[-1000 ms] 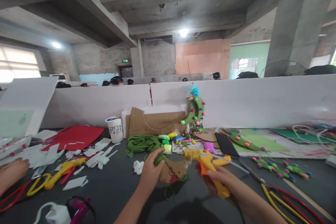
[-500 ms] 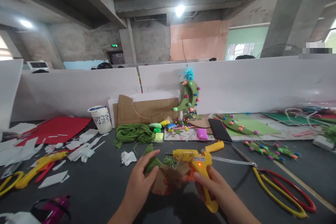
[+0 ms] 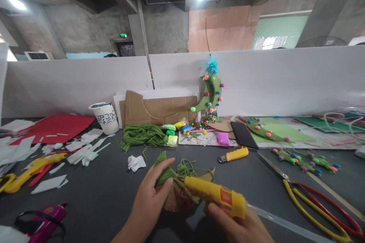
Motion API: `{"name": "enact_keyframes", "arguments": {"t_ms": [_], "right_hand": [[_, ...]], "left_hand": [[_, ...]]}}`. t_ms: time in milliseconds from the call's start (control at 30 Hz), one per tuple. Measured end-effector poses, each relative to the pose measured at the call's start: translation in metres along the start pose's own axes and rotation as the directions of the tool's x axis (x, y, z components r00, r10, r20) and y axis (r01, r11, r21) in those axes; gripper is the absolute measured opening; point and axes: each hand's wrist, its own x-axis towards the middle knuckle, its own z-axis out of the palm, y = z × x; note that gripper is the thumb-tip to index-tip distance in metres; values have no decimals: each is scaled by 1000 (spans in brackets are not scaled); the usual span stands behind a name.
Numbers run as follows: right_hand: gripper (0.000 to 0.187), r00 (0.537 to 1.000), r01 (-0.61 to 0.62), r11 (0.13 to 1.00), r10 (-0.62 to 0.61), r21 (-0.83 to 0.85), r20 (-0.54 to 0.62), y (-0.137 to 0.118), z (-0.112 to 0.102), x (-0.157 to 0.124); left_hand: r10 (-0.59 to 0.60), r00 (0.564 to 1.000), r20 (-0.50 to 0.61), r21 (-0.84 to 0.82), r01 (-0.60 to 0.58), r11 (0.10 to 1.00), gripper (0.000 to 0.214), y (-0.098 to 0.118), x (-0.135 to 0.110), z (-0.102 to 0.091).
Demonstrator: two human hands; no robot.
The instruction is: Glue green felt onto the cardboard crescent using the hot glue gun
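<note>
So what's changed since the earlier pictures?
The right hand moved the yellow plastic glue gun leftward, nearer the left hand, and turned it, rear end lower in view. Both grips kept hold, the left on the brown cardboard piece with green felt. The red-and-yellow-handled metal scissors stayed put.

The cup (image 3: 106, 120) stands left of the yarn (image 3: 142, 136), and the scissors (image 3: 285, 177) lie right of the held glue gun (image 3: 209, 190).
</note>
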Motion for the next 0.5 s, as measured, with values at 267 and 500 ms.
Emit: {"name": "enact_keyframes", "arguments": {"t_ms": [267,500], "right_hand": [[23,936,350,906,-333,-236,111,-10,-2,5],[18,929,368,884,-341,-288,141,-7,2,4]], "left_hand": [[-17,1000,-9,-15,17,1000,39,3,-2,5],[8,1000,-18,-2,-8,1000,38,5,-2,6]]}}
